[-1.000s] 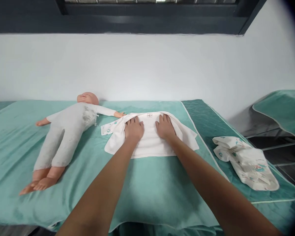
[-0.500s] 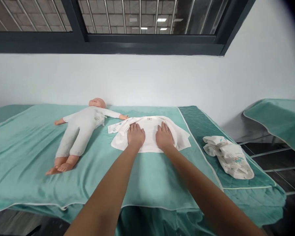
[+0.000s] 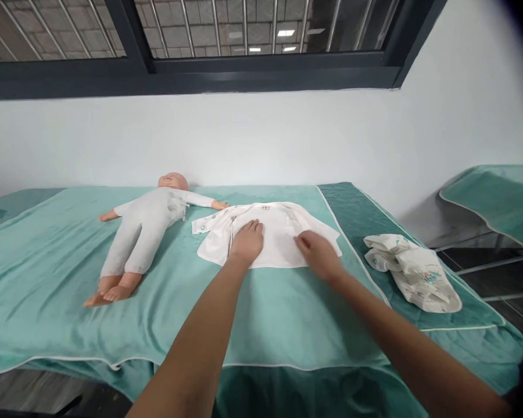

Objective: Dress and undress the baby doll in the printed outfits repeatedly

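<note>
A white baby garment with a small printed pattern lies spread on the green sheet. My left hand rests flat on the middle of it, fingers stretched out. Over the garment's lower right part is my right hand, palm down with its fingers extended to the left and nothing held. A baby doll in a pale grey suit lies on its back to the left, one arm reaching toward the garment.
A crumpled printed cloth lies on the darker green pad at the right. A white wall and a dark-framed window run behind the bed. Another green-covered surface stands far right.
My right hand has slid down and to the right across the garment. The left hand stays on its middle. The garment now lies flatter and more spread.
</note>
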